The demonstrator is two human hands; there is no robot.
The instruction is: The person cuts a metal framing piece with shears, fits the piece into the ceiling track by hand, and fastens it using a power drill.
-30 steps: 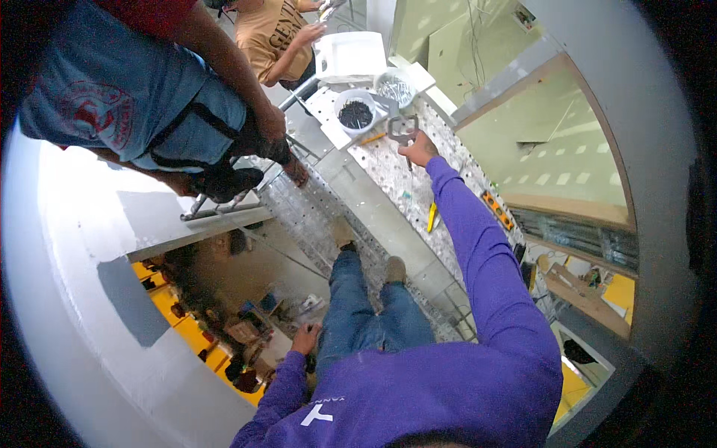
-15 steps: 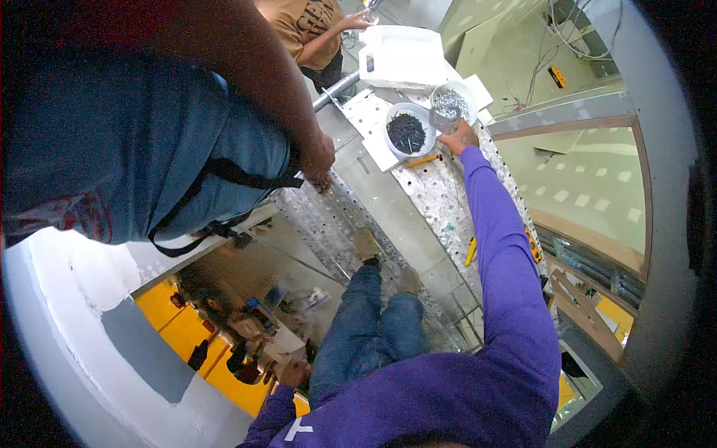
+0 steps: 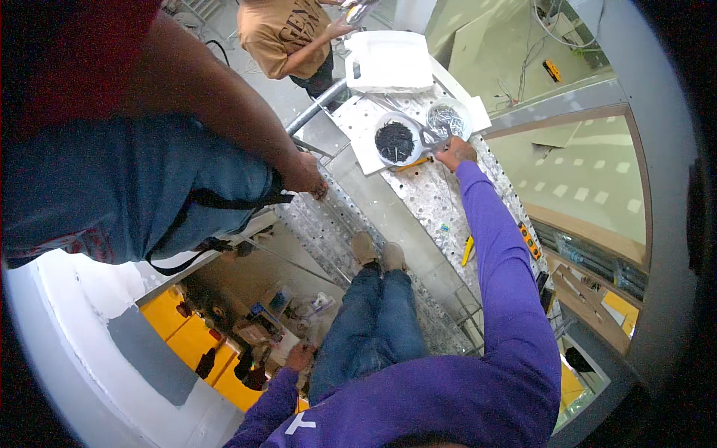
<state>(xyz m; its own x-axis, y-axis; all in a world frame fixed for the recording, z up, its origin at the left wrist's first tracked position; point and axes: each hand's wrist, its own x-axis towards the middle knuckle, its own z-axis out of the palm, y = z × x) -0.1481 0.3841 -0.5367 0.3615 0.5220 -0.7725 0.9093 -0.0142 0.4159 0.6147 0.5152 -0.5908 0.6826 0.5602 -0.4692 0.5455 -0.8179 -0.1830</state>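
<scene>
My right hand (image 3: pixel 455 154) is closed on a grey tool (image 3: pixel 432 139) with a loop-like outline; its exact kind does not show. It is held over the gap between two white tubs. The left tub holds black screws (image 3: pixel 394 142); the right one holds silver screws or similar metal pieces (image 3: pixel 446 119). My left hand (image 3: pixel 300 357) hangs low at my left side, over the floor far below. Its fingers are too small and dim to make out. Under the tubs lies a pencil-like yellow stick (image 3: pixel 414 164).
A perforated metal platform (image 3: pixel 426 196) carries the tubs, a white jug-like container (image 3: pixel 388 61), a yellow-handled tool (image 3: pixel 468 250) and an orange level (image 3: pixel 529 241). Close on my left stands a co-worker, whose hand (image 3: pixel 308 176) hangs nearby. Another person in a tan shirt (image 3: pixel 280 33) is beyond.
My right hand has come slightly down and left, and the grey tool has shifted from the silver pieces towards the black screws. The person in tan appears more fully.
</scene>
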